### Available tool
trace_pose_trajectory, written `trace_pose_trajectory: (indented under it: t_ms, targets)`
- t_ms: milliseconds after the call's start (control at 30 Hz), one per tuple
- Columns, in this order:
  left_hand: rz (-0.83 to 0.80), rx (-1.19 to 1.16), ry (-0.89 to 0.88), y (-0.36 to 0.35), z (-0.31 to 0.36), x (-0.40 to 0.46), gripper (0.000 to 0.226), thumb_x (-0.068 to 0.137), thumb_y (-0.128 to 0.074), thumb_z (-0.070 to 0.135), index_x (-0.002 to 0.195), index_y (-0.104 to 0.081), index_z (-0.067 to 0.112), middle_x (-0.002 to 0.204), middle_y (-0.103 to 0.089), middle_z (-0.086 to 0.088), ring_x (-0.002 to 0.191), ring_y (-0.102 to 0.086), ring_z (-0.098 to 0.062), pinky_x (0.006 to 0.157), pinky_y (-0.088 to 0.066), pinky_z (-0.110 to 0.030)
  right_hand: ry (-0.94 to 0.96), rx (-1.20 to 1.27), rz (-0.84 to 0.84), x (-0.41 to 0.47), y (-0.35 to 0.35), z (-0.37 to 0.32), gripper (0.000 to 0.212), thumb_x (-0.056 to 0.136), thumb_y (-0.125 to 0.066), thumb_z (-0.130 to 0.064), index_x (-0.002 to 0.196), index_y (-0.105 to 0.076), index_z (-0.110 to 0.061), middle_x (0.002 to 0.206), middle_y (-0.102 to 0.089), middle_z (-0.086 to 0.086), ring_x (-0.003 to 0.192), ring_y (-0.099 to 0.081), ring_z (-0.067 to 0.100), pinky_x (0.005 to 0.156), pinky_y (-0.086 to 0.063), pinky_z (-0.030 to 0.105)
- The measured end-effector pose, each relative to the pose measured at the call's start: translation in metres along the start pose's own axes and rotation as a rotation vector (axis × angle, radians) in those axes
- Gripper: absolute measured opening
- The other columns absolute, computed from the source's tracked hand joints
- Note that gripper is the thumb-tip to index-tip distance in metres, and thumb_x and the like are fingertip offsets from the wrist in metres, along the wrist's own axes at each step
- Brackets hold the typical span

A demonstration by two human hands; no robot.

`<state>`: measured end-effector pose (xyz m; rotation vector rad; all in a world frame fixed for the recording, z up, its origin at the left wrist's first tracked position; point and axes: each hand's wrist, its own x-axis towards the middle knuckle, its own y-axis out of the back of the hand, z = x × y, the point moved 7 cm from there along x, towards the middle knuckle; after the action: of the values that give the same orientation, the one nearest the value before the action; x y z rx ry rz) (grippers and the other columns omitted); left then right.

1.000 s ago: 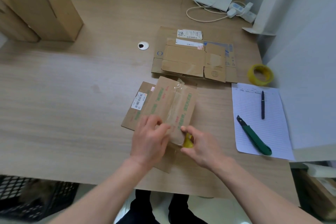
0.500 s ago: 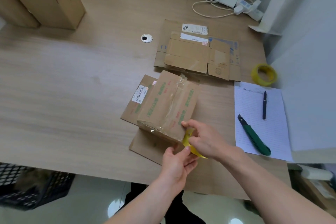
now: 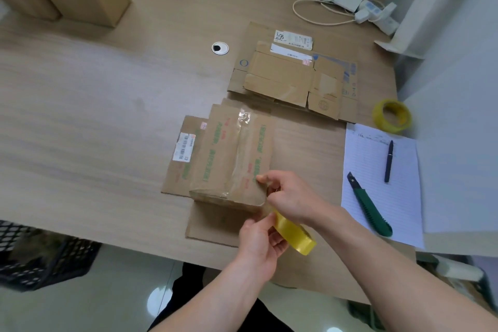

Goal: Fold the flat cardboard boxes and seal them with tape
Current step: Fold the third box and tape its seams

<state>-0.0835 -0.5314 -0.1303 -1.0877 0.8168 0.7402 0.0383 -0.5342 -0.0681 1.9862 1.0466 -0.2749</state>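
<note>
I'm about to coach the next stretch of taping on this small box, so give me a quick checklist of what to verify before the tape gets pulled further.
1. Tape roll in hand: ok, the left hand grips it at the table's near edge.
2. Tape end fixed to the box: cannot tell, the right hand covers that corner.
3. Box steadied: ok, right-hand fingers press its near right corner.
4. Top flaps closed: ok, clear tape already runs along the seam.
5. Cutter within reach: ok, it lies on the lined paper to the right.
6. Cutter blade out: cannot tell.
</note>
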Motion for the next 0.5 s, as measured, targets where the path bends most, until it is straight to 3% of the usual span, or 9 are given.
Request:
trace_pose_trajectory:
  t_ms: [167,333,500]
  targets:
    - [0.029,0.016,0.012,0.006,-0.003,0.001,0.006,0.092,-0.064,0.015,0.087,-0.061,0.014,0.075,-0.072,-0.010,0.063,-0.070,-0.023,0.061,-0.055,-0.033,0.023,-0.015,0.008,0.005,-0.005,0.001,0.062,0.074,-0.050,-0.006,0.128,-0.064,-0.035,0.068,-0.055,-0.020,0.077,-0.054,0.008,0.071,-0.042,0.021]
    - [0.073,0.048,-0.047,0.012,0.003,-0.001,0.008,0.089,-0.061,0.011,0.087,-0.069,0.009,0.081,-0.071,-0.014,0.071,-0.070,-0.026,0.071,-0.053,-0.037,0.038,0.032,0.040,0.005,-0.008,0.001,0.060,0.077,-0.052,-0.002,0.128,-0.064,-0.031,0.065,-0.058,-0.018,0.070,-0.054,0.004,0.070,-0.046,0.022]
    - [0.056,0.037,-0.119,0.024,0.019,-0.006,0.020,0.086,-0.056,0.006,0.096,-0.071,-0.004,0.092,-0.066,-0.022,0.086,-0.064,-0.033,0.083,-0.052,-0.042,0.016,0.168,0.070,-0.001,-0.015,-0.004,0.058,0.075,-0.054,0.001,0.126,-0.067,-0.024,0.058,-0.059,-0.023,0.067,-0.058,-0.005,0.067,-0.045,0.013]
